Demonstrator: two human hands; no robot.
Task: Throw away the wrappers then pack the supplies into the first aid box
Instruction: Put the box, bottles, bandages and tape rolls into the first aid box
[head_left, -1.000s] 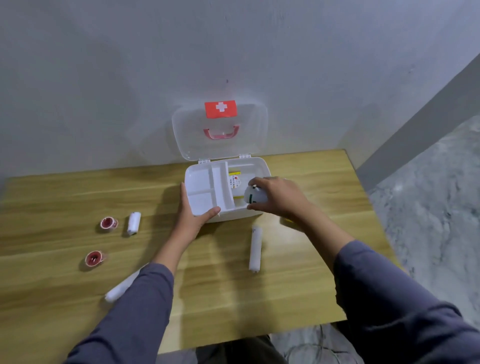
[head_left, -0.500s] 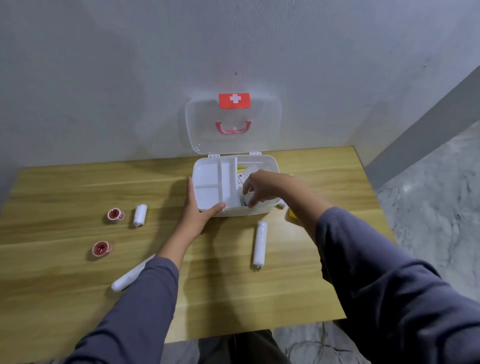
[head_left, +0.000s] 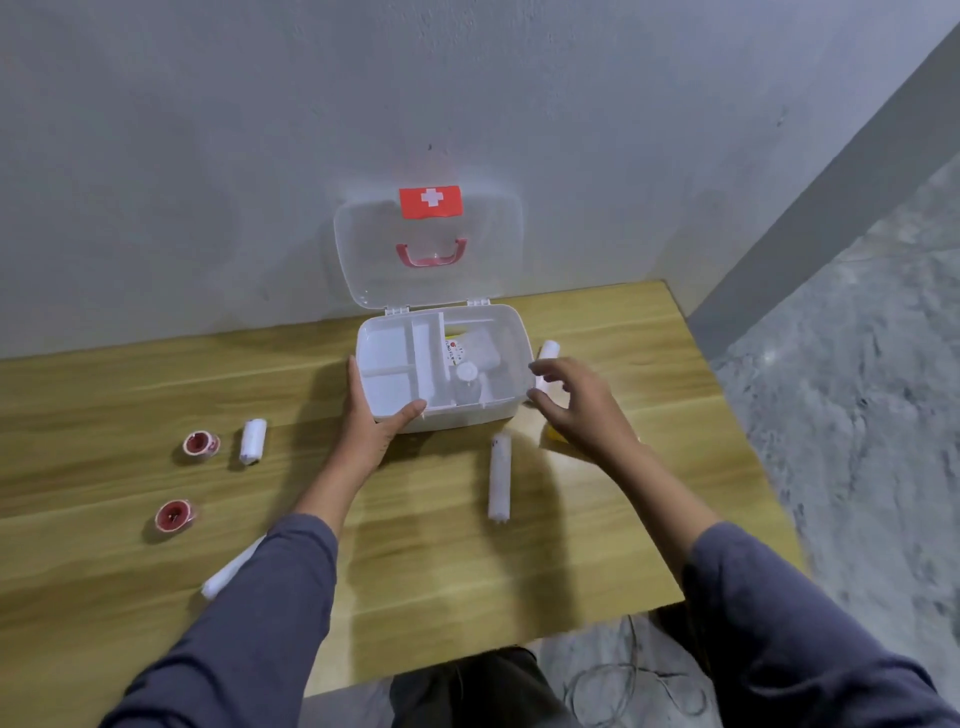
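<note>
While the left hand (head_left: 382, 423) clasps the front left corner of the first aid box (head_left: 511, 332), thumb hooked over its rim, the right hand (head_left: 576, 410) hangs just off the box's right wall with fingers spread and nothing in them. The box stands on the counter (head_left: 467, 571) with its clear lid (head_left: 363, 249) upright behind it; a small bottle (head_left: 466, 382) already lies in its large right compartment, along with some packets I cannot read.

The relation that matters, I judge, is between the free right hand and the short white roll (head_left: 548, 351) lying just beyond its fingertips, close against the right side of the box. That roll points roughly away from the person, partly hidden by the fingers, so whether it touches the box cannot be told. A yellow item (head_left: 551, 434) peeks out beneath the same hand, right of the box.

In front of the box, a long white roll (head_left: 498, 478) lies with its long axis running toward the person, nearer the right hand than the left. Well left of the box sit two red-cored tape rolls (head_left: 201, 444) and another short roll (head_left: 253, 440); these fall to the left hand.
</note>
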